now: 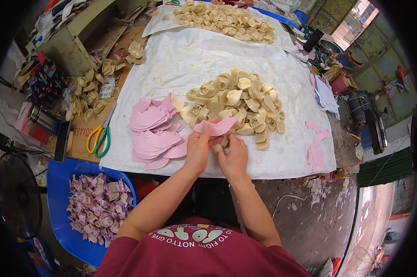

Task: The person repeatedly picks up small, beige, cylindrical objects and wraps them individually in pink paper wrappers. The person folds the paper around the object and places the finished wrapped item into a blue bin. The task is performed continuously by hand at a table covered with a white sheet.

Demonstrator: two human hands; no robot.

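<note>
My left hand (200,148) is closed on a curved pink piece (222,126) of thin sheet material, pinching it near one end. Close beside it, my right hand (234,156) has its fingers curled around a small beige shoe heel (225,140), mostly hidden by the fingers. A beige wrap covers one fingertip of that hand. Just beyond both hands lies a heap of beige plastic shoe heels (251,99). Stacks of matching pink pieces (155,143) rest to the left of my left hand.
White cloth (171,55) covers the table; more beige heels (227,21) lie at its far end. Scissors (99,138) with yellow and green handles lie left. Below them, a blue basin (56,207) holds purple glittery pieces. Pink strips (316,147) lie right, near a dark machine (366,115).
</note>
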